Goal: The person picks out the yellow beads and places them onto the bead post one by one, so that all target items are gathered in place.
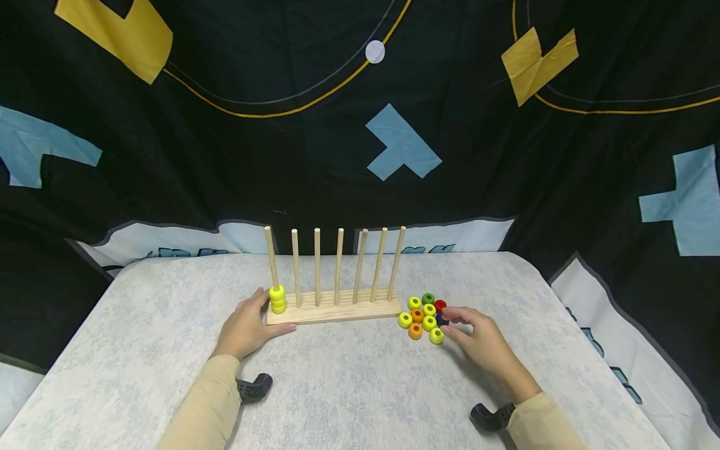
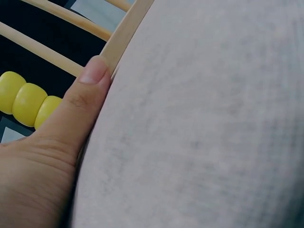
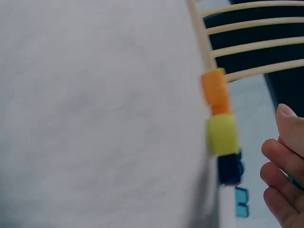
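Note:
A wooden peg rack [image 1: 343,310] with several upright pegs stands on the table in the head view. Yellow beads [image 1: 278,300] are stacked on its leftmost peg. My left hand [image 1: 244,325] holds the rack's left end, thumb along the front edge; the left wrist view shows that thumb [image 2: 80,99] against the wood. Right of the rack lies a group of loose beads: yellow [image 1: 429,323], orange [image 1: 415,330], green [image 1: 428,299], red [image 1: 440,305] and dark blue [image 1: 444,319]. Over the group's right side is my right hand [image 1: 478,337], fingers loosely bent, no bead visible between them.
A pale patterned cloth covers the table [image 1: 349,387]. Behind it hangs a black curtain [image 1: 315,169] with blue and gold shapes. Each wrist carries a black camera mount, one on the left [image 1: 255,387] and one on the right [image 1: 491,417].

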The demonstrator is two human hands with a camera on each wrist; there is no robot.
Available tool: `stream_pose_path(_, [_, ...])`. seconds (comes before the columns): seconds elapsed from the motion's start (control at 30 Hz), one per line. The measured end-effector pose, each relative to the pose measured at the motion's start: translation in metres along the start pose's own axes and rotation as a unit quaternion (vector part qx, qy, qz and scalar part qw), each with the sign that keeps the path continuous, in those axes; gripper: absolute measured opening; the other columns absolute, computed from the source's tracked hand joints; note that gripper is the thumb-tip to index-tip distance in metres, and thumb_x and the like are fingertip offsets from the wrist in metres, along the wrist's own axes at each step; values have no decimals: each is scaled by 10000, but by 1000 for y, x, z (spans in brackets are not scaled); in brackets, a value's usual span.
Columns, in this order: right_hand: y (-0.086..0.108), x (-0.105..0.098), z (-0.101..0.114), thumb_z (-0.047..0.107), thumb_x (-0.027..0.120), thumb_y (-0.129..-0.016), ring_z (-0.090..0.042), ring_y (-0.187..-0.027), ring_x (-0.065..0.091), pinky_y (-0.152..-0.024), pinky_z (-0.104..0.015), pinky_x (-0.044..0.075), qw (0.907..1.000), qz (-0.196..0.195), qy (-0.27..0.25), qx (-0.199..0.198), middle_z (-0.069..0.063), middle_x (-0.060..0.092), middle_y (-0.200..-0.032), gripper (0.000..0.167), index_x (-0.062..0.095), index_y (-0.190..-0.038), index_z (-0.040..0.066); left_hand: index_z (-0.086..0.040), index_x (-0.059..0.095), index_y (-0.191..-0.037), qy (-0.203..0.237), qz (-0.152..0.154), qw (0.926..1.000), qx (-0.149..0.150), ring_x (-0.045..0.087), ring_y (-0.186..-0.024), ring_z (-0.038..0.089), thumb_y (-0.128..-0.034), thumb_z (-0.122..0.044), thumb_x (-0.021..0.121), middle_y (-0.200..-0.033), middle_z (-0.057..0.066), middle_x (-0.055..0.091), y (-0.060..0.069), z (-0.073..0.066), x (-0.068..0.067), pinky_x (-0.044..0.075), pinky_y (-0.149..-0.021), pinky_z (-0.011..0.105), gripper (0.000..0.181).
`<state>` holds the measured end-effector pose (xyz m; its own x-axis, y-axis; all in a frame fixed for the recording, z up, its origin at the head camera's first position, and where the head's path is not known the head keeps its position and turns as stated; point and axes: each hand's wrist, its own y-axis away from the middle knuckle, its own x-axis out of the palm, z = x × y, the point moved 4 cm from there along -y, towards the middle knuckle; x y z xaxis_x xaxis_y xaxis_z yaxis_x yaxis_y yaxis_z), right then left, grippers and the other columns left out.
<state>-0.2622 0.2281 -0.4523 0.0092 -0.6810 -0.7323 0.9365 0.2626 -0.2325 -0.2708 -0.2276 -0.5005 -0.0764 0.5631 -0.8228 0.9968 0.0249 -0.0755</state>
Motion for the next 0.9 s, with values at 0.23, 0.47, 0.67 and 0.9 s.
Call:
stream_pose_path(0.23, [5, 9, -17, 232, 783, -858, -247, -1093, 682, -962, -449, 562, 9993, 171, 153, 287, -54, 717, -1172, 433, 664, -1243, 72, -21, 372, -1507, -36, 1, 10000, -64, 349, -1404, 523, -680, -678, 792, -1568, 296, 315, 1, -3, -1, 328, -1112, 700, 1137])
stream_pose_path(0.47, [6, 16, -24, 291, 808, -829, -212, -1077, 682, -975, -448, 555, 9986, 325, 225, 347, -6, 729, -1112, 423, 686, -1183, 94, -34, 386, -1503, -16, -9, 10000, -59, 353, -1400, 525, -672, -702, 781, -1567, 294, 320, 1, -2, -1, 333, -1102, 709, 1137])
stream_pose_path(0.67, [4, 22, -25, 300, 815, -822, -214, -1090, 670, -986, -461, 545, 9983, 311, 363, 341, -6, 726, -1113, 405, 703, -1159, 105, -37, 391, -1500, -16, -34, 10000, -35, 356, -1399, 526, -676, -698, 781, -1566, 293, 324, 2, -1, 0, 334, -1103, 707, 1126])
stream_pose_path(0.9, [2, 26, -21, 302, 842, -789, -277, -1188, 622, -1055, -522, 489, 9979, 343, 361, 416, -33, 711, -1188, 426, 709, -1155, 128, -40, 398, -1497, -44, -82, 10000, -6, 365, -1395, 524, -672, -714, 772, -1562, 290, 335, 2, -1, 1, 345, -1097, 705, 1128])
